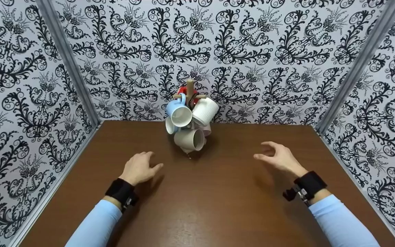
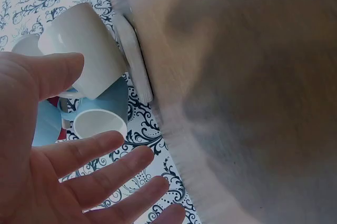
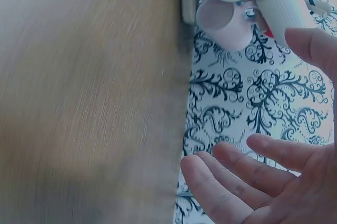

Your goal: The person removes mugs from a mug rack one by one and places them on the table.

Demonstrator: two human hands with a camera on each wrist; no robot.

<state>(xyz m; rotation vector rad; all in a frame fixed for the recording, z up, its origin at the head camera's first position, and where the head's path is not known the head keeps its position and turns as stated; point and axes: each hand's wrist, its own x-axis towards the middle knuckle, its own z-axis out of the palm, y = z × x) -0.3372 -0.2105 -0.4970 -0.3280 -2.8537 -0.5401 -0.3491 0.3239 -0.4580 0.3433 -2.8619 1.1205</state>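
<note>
A wooden mug tree [image 1: 190, 87] stands at the back of the table, hung with several mugs. A light blue mug [image 1: 172, 105] hangs at its upper left, a white ribbed mug [image 1: 207, 110] at its upper right. Lower down hangs a cream mug [image 1: 184, 139], its mouth to the right. A red mug [image 1: 182, 90] is mostly hidden behind the post. The right wrist view shows a pale pink mug [image 3: 236, 33] below the ribbed one. My left hand [image 1: 138, 168], fingers spread, hovers left of the tree, holding nothing. On the right, my right hand [image 1: 281, 158] is likewise empty, fingers relaxed.
The brown wooden table [image 1: 218, 199] runs back to a patterned wall [image 1: 252, 68]. Similar side walls rise left and right, with grey metal posts [image 1: 358, 65] at the corners. Wrist cameras on black bands [image 1: 310, 185] sit on both wrists.
</note>
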